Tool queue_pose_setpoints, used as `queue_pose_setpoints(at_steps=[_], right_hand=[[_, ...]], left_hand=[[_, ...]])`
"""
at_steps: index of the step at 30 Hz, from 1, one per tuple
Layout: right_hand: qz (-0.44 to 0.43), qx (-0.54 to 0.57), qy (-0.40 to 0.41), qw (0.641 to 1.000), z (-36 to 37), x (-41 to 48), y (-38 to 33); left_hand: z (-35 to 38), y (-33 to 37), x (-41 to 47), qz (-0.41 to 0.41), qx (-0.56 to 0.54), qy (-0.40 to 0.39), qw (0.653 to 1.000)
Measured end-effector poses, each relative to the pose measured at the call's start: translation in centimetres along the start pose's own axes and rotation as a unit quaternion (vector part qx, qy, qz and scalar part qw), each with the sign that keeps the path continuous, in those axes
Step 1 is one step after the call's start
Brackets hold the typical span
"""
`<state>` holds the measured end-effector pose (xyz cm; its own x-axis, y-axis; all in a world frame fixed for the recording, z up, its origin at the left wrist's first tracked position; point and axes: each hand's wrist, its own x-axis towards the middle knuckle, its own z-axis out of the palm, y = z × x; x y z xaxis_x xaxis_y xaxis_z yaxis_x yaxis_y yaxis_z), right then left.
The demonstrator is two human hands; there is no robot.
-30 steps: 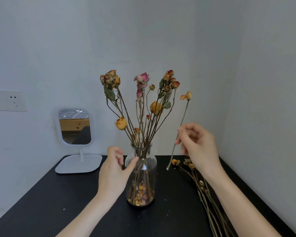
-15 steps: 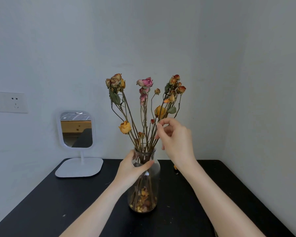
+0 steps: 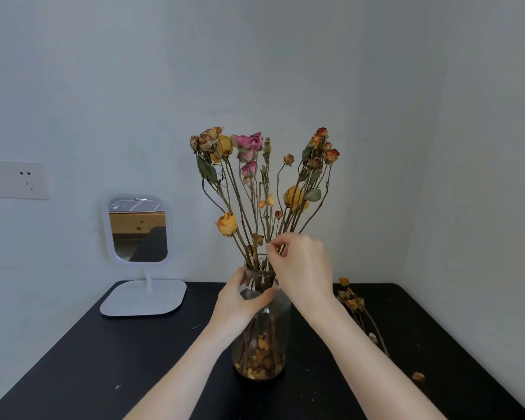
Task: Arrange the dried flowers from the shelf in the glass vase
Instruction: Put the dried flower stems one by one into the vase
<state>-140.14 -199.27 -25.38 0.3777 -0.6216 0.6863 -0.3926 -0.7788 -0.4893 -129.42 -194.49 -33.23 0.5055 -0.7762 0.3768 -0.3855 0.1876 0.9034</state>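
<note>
A clear glass vase (image 3: 278, 325) stands mid-table on the black shelf (image 3: 103, 353), holding several dried roses (image 3: 264, 183) in yellow, pink and orange, with loose petals at its bottom. My left hand (image 3: 240, 301) grips the vase's neck from the left. My right hand (image 3: 300, 268) pinches a thin stem with a small orange bud (image 3: 268, 201) just above the vase mouth. The lower part of that stem is hidden behind my fingers.
More dried flowers (image 3: 353, 303) lie on the shelf to the right of the vase, stems running toward me. A fallen bud (image 3: 418, 376) lies nearer the front right. A white stand mirror (image 3: 138, 230) sits at back left. Walls close the back and right side.
My right hand brought the single orange-bud stem from the right over to the vase and lowered it among the other stems. My left hand closed on the vase's neck.
</note>
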Motion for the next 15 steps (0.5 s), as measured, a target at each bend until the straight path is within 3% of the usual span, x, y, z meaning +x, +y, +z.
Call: queue_pose_setpoints(at_steps=[7, 15], right_hand=[[0.050, -0.067, -0.060, 0.995, 1.9, -0.3, 0.1], [0.044, -0.068, -0.059, 0.995, 1.3, -0.5, 0.3]], left_hand=[[0.0, -0.7, 0.2, -0.004, 0.010, 0.003, 1.000], [0.1, -0.8, 0.2, 0.001, -0.008, 0.010, 1.000]])
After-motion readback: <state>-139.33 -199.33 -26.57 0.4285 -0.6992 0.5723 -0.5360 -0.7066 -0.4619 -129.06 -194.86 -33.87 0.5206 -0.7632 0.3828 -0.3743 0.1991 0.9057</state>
